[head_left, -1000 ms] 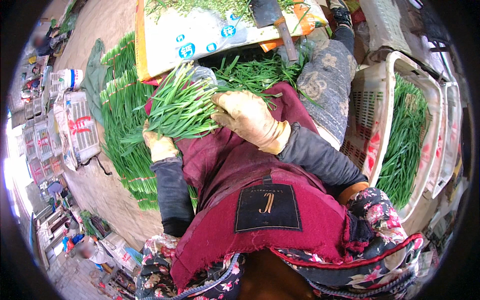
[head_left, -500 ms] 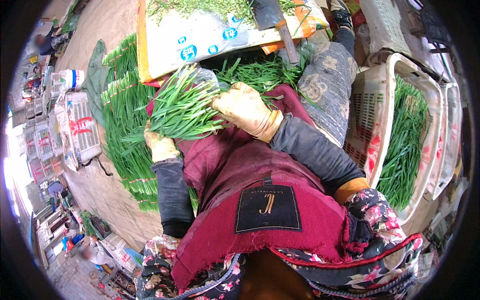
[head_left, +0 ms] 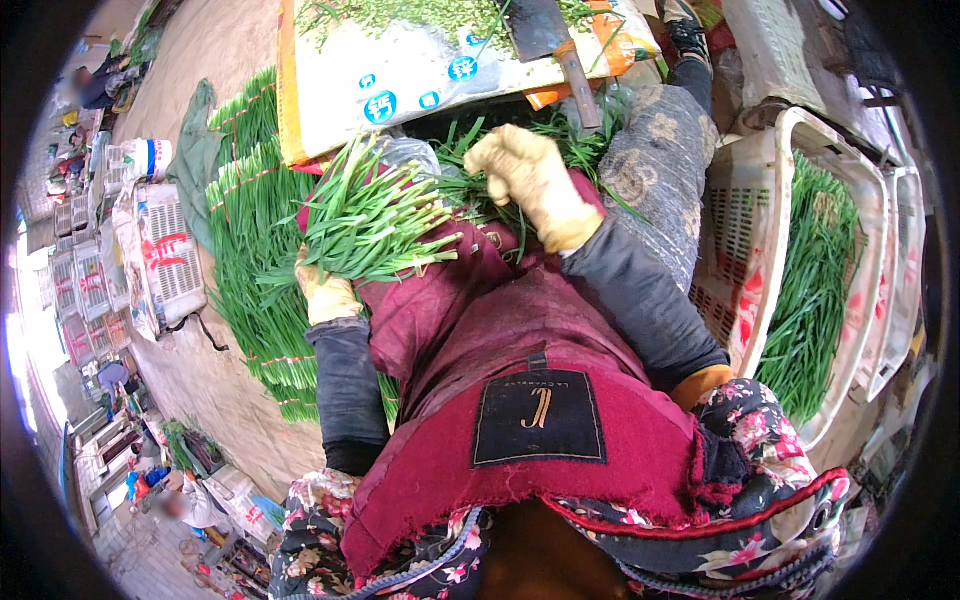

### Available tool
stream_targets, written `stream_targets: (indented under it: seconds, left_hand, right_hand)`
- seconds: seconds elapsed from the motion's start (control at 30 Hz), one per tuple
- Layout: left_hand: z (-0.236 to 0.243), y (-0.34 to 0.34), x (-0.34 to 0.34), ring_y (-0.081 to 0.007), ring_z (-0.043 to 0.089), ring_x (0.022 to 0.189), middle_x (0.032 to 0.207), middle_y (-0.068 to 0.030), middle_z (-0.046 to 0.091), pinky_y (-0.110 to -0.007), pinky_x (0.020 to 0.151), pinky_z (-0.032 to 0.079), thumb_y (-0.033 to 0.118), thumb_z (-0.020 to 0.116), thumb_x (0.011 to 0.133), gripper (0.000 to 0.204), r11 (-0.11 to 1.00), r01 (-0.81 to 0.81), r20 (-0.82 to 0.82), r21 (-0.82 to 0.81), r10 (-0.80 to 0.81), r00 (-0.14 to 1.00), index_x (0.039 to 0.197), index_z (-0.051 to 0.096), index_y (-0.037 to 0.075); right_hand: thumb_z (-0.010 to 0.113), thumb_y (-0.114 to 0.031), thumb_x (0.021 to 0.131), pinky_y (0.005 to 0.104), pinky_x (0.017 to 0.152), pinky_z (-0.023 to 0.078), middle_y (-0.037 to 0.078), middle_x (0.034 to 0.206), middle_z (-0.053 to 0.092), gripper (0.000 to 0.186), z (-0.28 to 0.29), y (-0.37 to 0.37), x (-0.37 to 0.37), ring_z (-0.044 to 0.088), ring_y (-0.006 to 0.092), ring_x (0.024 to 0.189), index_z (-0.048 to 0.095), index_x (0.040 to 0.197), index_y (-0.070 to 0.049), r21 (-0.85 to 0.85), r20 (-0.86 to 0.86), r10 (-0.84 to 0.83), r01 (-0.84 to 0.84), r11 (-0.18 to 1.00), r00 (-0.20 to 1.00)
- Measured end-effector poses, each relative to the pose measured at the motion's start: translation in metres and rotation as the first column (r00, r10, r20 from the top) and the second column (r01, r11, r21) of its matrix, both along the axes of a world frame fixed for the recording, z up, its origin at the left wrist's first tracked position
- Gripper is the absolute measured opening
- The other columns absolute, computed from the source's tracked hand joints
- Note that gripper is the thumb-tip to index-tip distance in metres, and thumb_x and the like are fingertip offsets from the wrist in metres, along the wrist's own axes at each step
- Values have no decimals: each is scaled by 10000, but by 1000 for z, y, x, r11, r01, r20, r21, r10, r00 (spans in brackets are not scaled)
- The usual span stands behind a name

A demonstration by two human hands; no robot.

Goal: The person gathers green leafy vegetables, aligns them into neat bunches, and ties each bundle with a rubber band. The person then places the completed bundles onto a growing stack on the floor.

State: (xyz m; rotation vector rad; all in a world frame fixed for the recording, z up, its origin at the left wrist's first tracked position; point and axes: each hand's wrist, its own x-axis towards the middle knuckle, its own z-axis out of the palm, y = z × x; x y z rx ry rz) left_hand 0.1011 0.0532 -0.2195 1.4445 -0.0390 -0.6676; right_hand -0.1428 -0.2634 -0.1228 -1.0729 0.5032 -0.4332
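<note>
In my gloved left hand (head_left: 328, 294) lies a thick bunch of green chives (head_left: 375, 220), its pale cut ends fanned out to the right over my lap. The fingers are closed around the bunch from below and mostly hidden by the leaves. My gloved right hand (head_left: 530, 180) is raised to the right of those ends, apart from them. Its fingers are loosely bent with a gap to the thumb, and nothing shows in them. Beneath and behind it are loose chives (head_left: 580, 150) on my lap.
A cleaver (head_left: 560, 50) lies on a printed sack-covered board (head_left: 330, 80) among chopped trimmings. Rows of tied chive bundles (head_left: 245, 210) cover the floor at left. A white plastic crate (head_left: 760, 300) holding chives (head_left: 810, 280) stands at right. Other people are far left.
My right hand has moved off the chive bunch, up and to the right, and its fingers have loosened. The left hand keeps its hold in nearly the same place.
</note>
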Motion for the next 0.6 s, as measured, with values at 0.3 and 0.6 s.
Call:
stream_targets:
  seconds: [0.3, 0.6]
  left_hand:
    - [1, 11, -10, -218, 481, 1326, 1431, -27, 533, -361, 1154, 314, 316, 454, 1002, 457, 804, 202, 417, 559, -483, 769, 1426, 473, 147]
    - [65, -56, -37, -320, 505, 1289, 1402, -169, 532, -485, 1120, 365, 278, 347, 1023, 460, 929, -370, -326, -20, 344, 880, 1365, 493, 8]
  right_hand:
    - [670, -175, 924, 284, 776, 514, 68, 893, 672, 198, 1, 17, -2, 629, 141, 842, 671, 1014, 2, -331, -39, 228, -228, 915, 973]
    - [603, -42, 890, 299, 765, 545, 91, 929, 709, 200, -14, 29, 22, 662, 175, 816, 663, 1042, 74, 171, -94, 431, -412, 895, 897]
